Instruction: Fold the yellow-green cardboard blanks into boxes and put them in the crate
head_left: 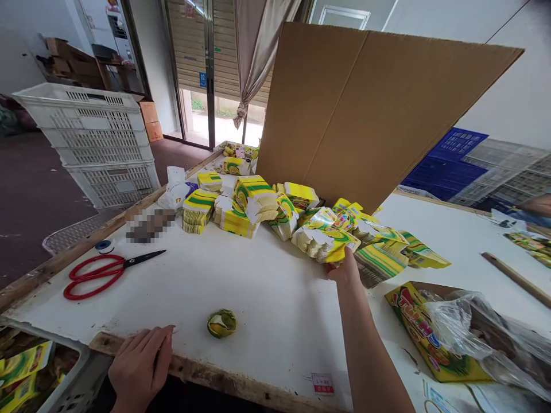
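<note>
My right hand (346, 267) reaches forward and grips a stack of flat yellow-and-white cartons (321, 244); its thumb is on the near side and its fingers are partly hidden beneath. More folded cartons (381, 258) lie to the right, touching the pile. My left hand (141, 362) rests on the wooden front edge of the table (267, 275), fingers together and loosely curled, with nothing seen in it. Between the hands, nearer the left one, sits a small crumpled green-and-yellow roll (221, 323).
Red-handled scissors (97, 275) lie at the left, near a small tape roll (104, 246). Bundled cartons (200, 210) line the back before a tall cardboard sheet (365, 109). An opened yellow box with plastic (439, 338) stands right. White crates (107, 149) are stacked beyond.
</note>
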The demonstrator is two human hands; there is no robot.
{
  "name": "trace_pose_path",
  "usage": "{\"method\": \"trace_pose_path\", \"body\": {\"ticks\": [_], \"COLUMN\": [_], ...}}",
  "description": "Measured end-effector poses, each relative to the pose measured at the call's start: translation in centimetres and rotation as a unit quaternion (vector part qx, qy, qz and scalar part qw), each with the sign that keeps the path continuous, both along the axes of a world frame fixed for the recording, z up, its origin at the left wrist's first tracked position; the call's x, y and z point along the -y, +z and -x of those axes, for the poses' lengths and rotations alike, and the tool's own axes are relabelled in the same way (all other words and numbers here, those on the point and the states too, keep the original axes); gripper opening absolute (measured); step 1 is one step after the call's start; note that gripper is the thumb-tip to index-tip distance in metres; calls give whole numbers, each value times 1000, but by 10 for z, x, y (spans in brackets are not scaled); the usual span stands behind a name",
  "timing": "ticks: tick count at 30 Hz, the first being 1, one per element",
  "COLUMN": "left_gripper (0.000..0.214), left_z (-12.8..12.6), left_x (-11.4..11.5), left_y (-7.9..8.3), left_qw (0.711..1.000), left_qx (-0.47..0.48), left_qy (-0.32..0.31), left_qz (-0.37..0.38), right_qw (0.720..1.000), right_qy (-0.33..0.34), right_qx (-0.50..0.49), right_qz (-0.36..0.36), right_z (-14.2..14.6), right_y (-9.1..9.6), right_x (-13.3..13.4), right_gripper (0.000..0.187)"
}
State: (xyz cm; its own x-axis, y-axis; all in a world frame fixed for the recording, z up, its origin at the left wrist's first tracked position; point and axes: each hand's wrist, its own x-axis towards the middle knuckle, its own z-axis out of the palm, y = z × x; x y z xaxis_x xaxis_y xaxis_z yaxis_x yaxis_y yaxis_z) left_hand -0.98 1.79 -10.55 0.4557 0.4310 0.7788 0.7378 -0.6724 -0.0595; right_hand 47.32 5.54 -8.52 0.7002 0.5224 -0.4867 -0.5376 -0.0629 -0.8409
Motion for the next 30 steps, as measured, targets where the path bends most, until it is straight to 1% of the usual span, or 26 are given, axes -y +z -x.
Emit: {"method": "trace_pose_path", "body": {"ticks": [3, 5, 8, 11, 15, 19, 21, 22, 23, 24, 25, 26, 27, 28, 29, 30], "left_gripper": [14, 15, 14, 14, 15, 18, 18, 17, 15, 13, 13, 16, 23, 30, 37, 42], "left_z": [1, 2, 4, 5, 2, -2, -3, -3, -2, -2, -2, -2, -3, -6, -11, -18], "left_x": [-1, -2, -2, -2, -1, 3, 5, 6, 6, 5, 3, 1, -3, -7, -10, -13], "left_y": [-3, -6, -10, -12, -9, -4, -1, 1, 3, 6, 9, 13, 17, 23, 29, 35], "left_qw": [1000, 999, 999, 1000, 1000, 999, 998, 996, 992, 984, 970, 945, 910, 865, 812, 756], "left_qx": [5, 15, 15, 9, 19, 31, 41, 48, 59, 77, 105, 148, 206, 277, 350, 425], "left_qy": [1, 2, 2, 0, 5, 11, 15, 17, 22, 29, 34, 38, 36, 28, 10, -15], "left_qz": [-5, -28, -42, -13, 3, 19, 46, 72, 109, 157, 218, 288, 357, 417, 466, 498], "right_qw": [997, 995, 993, 992, 991, 987, 977, 969, 960, 951, 944, 936, 928, 916, 904, 891], "right_qy": [-64, -83, -96, -85, -36, 29, 88, 132, 178, 219, 253, 280, 301, 323, 345, 365], "right_qx": [-42, -60, -75, -97, -124, -128, -110, -85, -57, -34, -22, -24, -39, -60, -84, -106], "right_qz": [22, 16, 4, 5, -22, -98, -158, -190, -210, -215, -213, -213, -218, -228, -240, -249], "right_z": [9, 15, 25, 37, 62, 95, 115, 125, 137, 149, 161, 174, 186, 196, 206, 213], "right_y": [6, 11, 20, 29, 41, 55, 59, 61, 62, 62, 62, 63, 63, 63, 63, 62], "right_x": [-5, -7, -7, -2, 7, 18, 24, 27, 31, 34, 37, 41, 44, 47, 50, 53], "right_gripper": [33, 33, 35, 31, 19, 17, 22, 26, 29, 32, 35, 41, 49, 57, 64, 72]}}
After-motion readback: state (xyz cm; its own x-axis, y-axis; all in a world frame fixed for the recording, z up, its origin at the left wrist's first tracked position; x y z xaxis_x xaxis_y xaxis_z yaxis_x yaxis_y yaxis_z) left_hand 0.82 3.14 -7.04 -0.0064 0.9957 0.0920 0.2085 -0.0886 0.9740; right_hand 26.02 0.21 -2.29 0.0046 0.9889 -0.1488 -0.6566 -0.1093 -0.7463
